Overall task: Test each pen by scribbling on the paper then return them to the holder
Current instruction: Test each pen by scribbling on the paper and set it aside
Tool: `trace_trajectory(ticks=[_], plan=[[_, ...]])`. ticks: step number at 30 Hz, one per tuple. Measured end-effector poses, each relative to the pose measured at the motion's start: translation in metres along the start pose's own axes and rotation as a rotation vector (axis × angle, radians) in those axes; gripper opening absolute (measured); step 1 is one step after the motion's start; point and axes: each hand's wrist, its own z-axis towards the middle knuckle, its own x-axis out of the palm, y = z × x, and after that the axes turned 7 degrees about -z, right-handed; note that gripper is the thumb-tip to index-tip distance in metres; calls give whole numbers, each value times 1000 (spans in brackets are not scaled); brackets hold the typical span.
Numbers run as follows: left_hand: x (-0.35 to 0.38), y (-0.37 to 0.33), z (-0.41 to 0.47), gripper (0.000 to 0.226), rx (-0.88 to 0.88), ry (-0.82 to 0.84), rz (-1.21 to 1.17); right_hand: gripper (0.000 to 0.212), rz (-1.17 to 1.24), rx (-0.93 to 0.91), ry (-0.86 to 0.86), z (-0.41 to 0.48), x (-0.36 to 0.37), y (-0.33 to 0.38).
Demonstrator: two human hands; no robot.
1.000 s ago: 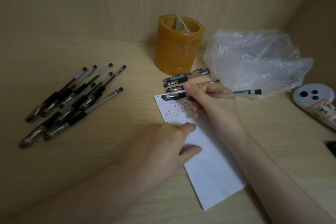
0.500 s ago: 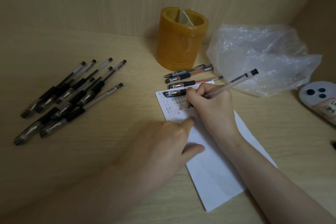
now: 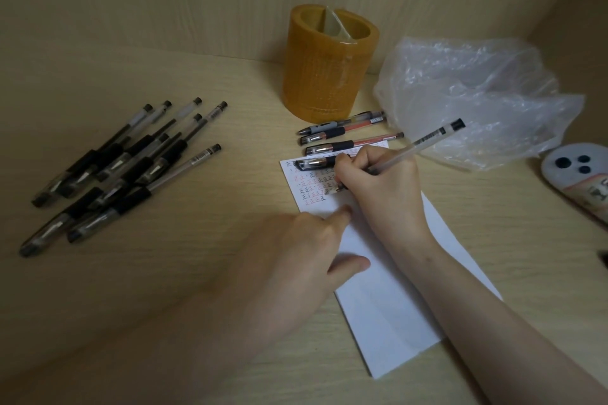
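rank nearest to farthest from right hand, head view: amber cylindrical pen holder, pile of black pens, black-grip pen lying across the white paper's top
1. Black-grip pen across the top of the white paper, beside the right hand.
2. Amber cylindrical pen holder, behind it.
3. Pile of black pens, far left.

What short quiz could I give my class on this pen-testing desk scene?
1. Fill in: the pile of pens lies to the ___ of the holder.
2. The right hand grips: A) a pen B) the holder C) a bag.
3. True or false: the left hand rests on the paper.

Key: 1 left; 2 A; 3 true.
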Motion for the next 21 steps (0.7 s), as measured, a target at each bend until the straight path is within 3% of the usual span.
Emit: trace_trajectory(ticks=[13,18,21], plan=[[0,0,1,57,-3,1,-10,44,5,-4,3,0,0,-2],[-1,0,1,58,-1,10,-26,32,6,-6,2,0,-1,0],[-1,0,0,58,9,-4,-23,36,6,-4,15,0,-1,1]])
